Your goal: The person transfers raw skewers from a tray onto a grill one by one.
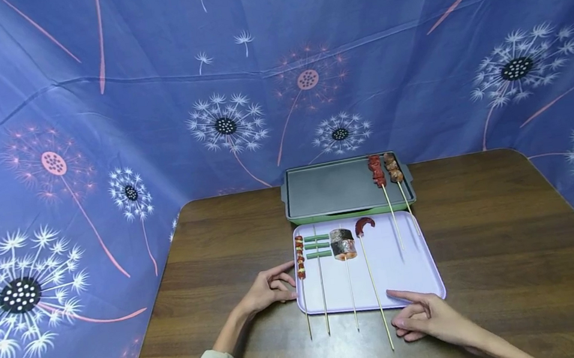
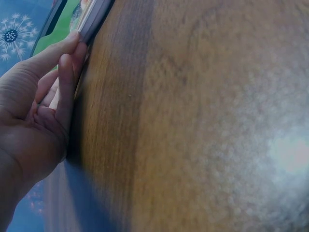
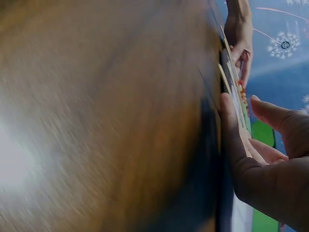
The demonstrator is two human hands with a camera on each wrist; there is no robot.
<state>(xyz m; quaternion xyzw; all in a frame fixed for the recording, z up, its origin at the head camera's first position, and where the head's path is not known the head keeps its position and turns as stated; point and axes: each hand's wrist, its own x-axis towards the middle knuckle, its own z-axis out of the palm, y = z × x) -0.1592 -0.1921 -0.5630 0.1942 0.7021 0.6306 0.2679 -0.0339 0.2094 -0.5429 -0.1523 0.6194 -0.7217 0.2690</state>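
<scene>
My left hand (image 1: 268, 287) is at the left edge of a pale lilac tray (image 1: 403, 275), with fingertips right at the rim. In the left wrist view, the thumb of that hand (image 2: 43, 92) reaches the tray's edge. Over the tray's front right part is my right hand (image 1: 429, 317), index finger stretched out and nothing in its grasp. Left to right on the tray lie a skewer of small red pieces (image 1: 299, 256), a skewer of green sticks (image 1: 317, 246), a skewer of dark-skinned fish chunks (image 1: 343, 244) and one with a curled dark red piece (image 1: 364, 226). Their sticks overhang the front rim.
Behind the tray stands a dark griddle (image 1: 327, 192) with a green base. At its right end lie a red meat skewer (image 1: 376, 171) and a brown meat skewer (image 1: 393, 167), sticks reaching over the tray. A blue dandelion-print cloth (image 1: 258, 43) hangs behind the wooden table (image 1: 508, 246).
</scene>
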